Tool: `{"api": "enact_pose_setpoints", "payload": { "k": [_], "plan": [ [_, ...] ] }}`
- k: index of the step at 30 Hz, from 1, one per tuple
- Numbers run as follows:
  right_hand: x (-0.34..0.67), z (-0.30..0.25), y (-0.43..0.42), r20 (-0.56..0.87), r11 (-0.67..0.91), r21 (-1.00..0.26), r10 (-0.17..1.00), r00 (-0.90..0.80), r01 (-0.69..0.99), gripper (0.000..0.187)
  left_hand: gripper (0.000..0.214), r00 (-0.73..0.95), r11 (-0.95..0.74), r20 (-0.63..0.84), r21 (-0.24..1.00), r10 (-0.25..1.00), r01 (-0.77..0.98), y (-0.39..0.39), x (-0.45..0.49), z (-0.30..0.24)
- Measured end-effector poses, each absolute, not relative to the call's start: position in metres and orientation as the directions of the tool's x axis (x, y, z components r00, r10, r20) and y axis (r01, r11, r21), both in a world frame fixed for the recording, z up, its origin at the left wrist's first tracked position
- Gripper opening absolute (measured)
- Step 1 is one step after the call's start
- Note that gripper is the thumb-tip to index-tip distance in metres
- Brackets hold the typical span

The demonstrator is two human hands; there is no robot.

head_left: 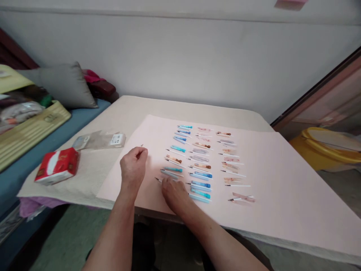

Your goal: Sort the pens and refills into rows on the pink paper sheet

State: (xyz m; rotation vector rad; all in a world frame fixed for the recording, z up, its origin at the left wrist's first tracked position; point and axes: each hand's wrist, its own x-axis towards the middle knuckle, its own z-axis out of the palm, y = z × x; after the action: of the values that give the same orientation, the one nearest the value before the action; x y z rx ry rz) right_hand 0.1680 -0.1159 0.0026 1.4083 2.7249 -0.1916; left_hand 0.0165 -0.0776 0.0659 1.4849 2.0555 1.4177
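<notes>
My left hand (133, 165) is raised over the left part of the pink sheet, closed, with a tiny thin tip showing just above the fingers; the rest of what it grips is hidden. My right hand (175, 191) is down at the sheet near its front edge, fingers curled over a white pen refill (158, 180) whose dark tip sticks out on the left. Just beyond it lie a teal pen barrel (173, 169) and a grey-blue piece (169, 174). To its right is a blue pen barrel (200, 184) with a refill alongside.
Pen parts lie in three columns on the pink sheet (265, 165), including a brown barrel (224, 133) and crossed pink pieces (244, 197). Leftward are a clear plastic bag (97, 140) and a red tissue pack (58, 165). A yellow tub (318, 148) stands beyond the table's right side.
</notes>
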Motion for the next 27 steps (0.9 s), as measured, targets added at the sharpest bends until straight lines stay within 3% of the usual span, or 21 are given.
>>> {"api": "enact_pose_setpoints", "payload": {
  "k": [4,7,11,13,15,18,21,27],
  "plan": [
    [0.168,0.007,-0.112,-0.129,0.479,-0.18,0.854,-0.503,0.859,0.023,0.015,-0.48,0.02,0.304,0.828,0.823,0.56,-0.075,0.014,0.063],
    [0.172,0.016,-0.103,-0.149,0.361,-0.319,0.894,-0.423,0.876,0.019,0.014,-0.494,0.007,0.232,0.9,0.838,0.435,-0.073,0.014,0.059],
    [0.188,0.027,-0.083,-0.123,0.222,-0.578,0.927,-0.353,0.785,0.009,0.024,-0.483,-0.005,0.008,1.0,0.876,0.007,-0.074,0.025,0.055],
    [0.198,0.029,-0.073,-0.087,0.182,-0.686,0.941,-0.328,0.705,0.005,0.034,-0.446,0.062,-0.16,0.972,0.88,-0.227,-0.077,0.036,0.054],
    [0.205,0.031,-0.066,-0.057,0.143,-0.735,0.961,-0.271,0.662,0.002,0.039,-0.37,0.186,-0.318,0.918,0.873,-0.35,-0.08,0.05,0.053],
    [0.211,0.036,-0.063,-0.019,0.107,-0.735,0.984,-0.179,0.669,0.003,0.04,-0.236,0.329,-0.413,0.886,0.88,-0.327,-0.084,0.071,0.051],
    [0.21,0.04,-0.067,0.036,0.134,-0.704,0.988,-0.153,0.698,0.007,0.034,-0.15,0.343,-0.382,0.911,0.912,-0.23,-0.085,0.087,0.048],
    [0.203,0.041,-0.076,0.051,0.116,-0.488,0.993,-0.105,0.865,0.008,0.027,-0.221,0.253,-0.274,0.96,0.936,-0.118,-0.081,0.101,0.042]
  ]
}}
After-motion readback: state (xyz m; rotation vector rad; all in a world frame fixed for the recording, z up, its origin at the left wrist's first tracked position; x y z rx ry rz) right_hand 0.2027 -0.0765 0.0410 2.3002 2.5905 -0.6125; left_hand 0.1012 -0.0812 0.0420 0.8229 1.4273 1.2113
